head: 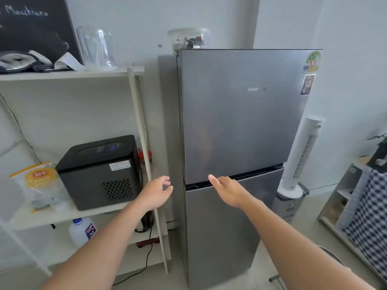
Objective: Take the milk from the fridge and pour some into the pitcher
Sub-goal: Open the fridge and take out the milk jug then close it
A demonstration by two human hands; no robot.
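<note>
Brushed grey steel covers the two-door fridge, a tall flat-fronted box with both doors shut; neither milk nor pitcher shows anywhere in view, so where they are cannot be told. A dark recessed slot runs between the upper and lower doors, and the right hand reaches to it — fingers extended, tips at the slot's edge, palm down, gripping nothing. The left hand hovers beside the fridge's left edge, loosely curled and empty, in front of a pale round pole of the shelf unit. On the shelf sits a boxy black ice maker with a perforated vent, next to a crinkled yellow aro bag. A clear plastic tub marked PEANUTS rests on the fridge top — a slim white tower fan stands at its right.
</note>
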